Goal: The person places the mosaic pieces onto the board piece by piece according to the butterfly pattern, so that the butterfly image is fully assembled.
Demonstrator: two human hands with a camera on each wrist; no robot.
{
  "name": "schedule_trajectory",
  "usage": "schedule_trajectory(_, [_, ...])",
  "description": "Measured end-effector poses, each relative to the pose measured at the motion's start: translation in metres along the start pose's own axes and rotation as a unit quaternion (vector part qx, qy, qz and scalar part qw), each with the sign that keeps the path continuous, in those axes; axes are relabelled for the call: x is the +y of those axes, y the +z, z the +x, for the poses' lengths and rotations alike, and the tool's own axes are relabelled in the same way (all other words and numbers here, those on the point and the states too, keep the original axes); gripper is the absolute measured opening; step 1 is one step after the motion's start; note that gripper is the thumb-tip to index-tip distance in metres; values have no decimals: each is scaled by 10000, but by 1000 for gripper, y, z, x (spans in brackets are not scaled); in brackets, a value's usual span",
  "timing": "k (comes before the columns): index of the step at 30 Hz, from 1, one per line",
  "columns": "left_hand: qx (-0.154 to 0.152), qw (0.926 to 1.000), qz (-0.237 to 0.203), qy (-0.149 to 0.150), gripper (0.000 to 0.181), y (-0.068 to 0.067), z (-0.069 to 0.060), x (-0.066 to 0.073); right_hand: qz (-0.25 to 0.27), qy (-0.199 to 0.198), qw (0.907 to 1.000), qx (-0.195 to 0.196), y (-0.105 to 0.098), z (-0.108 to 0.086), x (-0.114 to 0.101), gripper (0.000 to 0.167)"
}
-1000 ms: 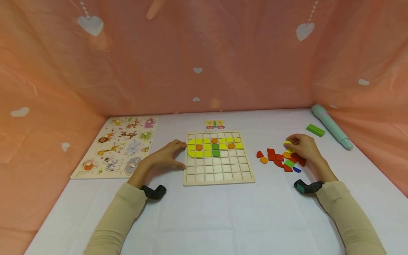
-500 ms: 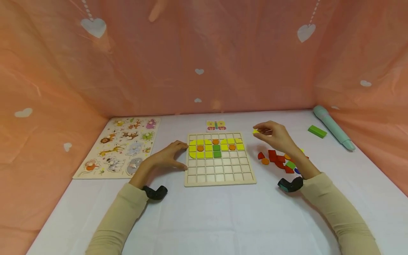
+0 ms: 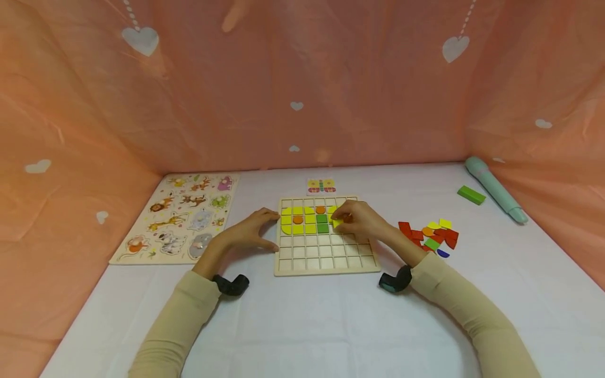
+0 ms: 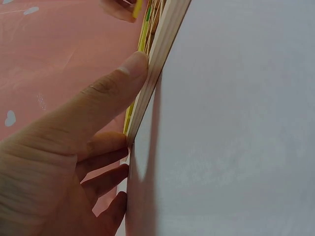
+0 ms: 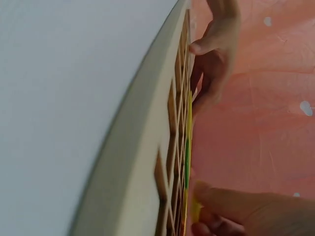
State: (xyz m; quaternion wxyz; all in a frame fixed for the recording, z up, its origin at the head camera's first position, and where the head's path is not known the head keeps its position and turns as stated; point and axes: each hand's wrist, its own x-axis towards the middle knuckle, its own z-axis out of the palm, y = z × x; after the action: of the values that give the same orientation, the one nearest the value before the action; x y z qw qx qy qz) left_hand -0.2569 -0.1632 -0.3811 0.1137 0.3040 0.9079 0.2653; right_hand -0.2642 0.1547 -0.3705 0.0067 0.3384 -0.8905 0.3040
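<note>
In the head view a wooden grid board (image 3: 326,272) lies on the table, with yellow, orange and green pieces set in its upper rows. My left hand (image 3: 247,231) rests at the board's left edge, thumb and fingers spread apart; in the left wrist view the thumb (image 4: 108,93) touches the wooden rim. Over the board's right half, my right hand (image 3: 363,220) pinches a yellow tile (image 3: 336,223) between thumb and fingers, just right of the green squares (image 3: 322,223). The right wrist view shows that yellow tile (image 5: 196,209) near the board surface. My right hand covers several cells.
Right of the board lies a loose pile of red pieces (image 3: 451,234), with yellow, orange, green and blue ones. A butterfly pattern card (image 3: 321,187) sits behind the board. An animal puzzle (image 3: 189,220) lies left; a green block (image 3: 471,195) and a mint microphone (image 3: 496,189) lie right.
My right hand has picked a yellow tile from the pile and carried it left over the board. My left hand has stayed at the board's left edge.
</note>
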Motion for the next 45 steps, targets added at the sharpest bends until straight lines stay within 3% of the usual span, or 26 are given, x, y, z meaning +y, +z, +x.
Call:
schedule_trajectory(7, [17, 10000, 51, 53, 85, -1, 1, -1, -246, -6, 9997, -79, 6, 3, 1, 27])
schedule_trajectory(15, [-8, 10000, 22, -47, 86, -1, 2, -1, -169, 328, 9992, -157, 5, 4, -3, 25])
schedule_trajectory(23, [13, 10000, -8, -24, 85, 0, 2, -2, -183, 134, 9997, -63, 4, 3, -1, 22])
schedule_trajectory(27, [-20, 10000, -17, 31, 85, 1, 2, -1, -56, 115, 9998, 149, -10, -3, -1, 25])
schedule_trajectory(32, [-52, 10000, -11, -65, 85, 0, 3, 1, 29, 224, 9986, 477, -52, -25, 11, 26])
schedule_trajectory(39, [-38, 9999, 39, -101, 85, 0, 2, 1, -80, 300, 9955, 900, -108, -84, 44, 24])
schedule_trajectory(45, [-43, 9999, 24, -123, 85, 0, 1, 1, 233, 880, 9941, 586, -132, -131, 81, 28])
